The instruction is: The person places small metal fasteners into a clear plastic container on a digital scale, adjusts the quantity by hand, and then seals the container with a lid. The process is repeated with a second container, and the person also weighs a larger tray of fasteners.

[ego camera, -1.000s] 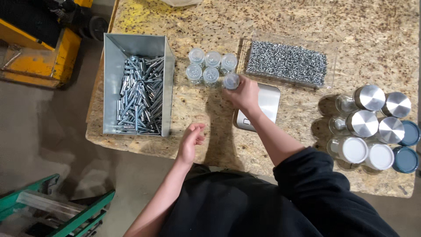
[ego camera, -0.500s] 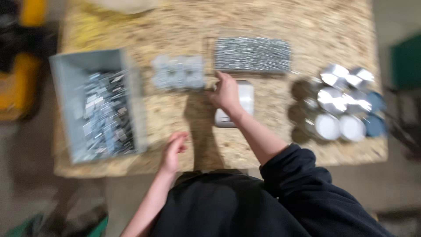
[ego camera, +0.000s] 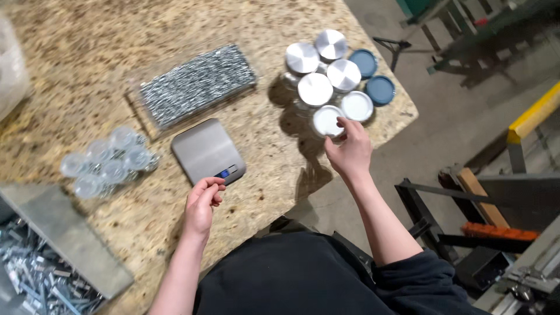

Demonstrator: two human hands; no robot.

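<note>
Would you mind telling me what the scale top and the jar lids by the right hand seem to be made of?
Scale: probably brushed steel, matte grey sheen. Silver lids: likely brushed aluminium, radial shine. White lid at the right hand and blue lids: apparently plastic, flat colour.

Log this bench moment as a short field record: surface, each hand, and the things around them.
surface: speckled granite-look tabletop
left hand: fingers curled at the front edge of the flat grey digital scale, nothing in it
right hand: fingertips on the white-lidded clear jar
jar cluster: silver-lidded jars, blue-lidded jars behind
centre back: clear tray of small silver screws
left: lidless small clear plastic cups
near left: grey metal bin of bolts
</note>
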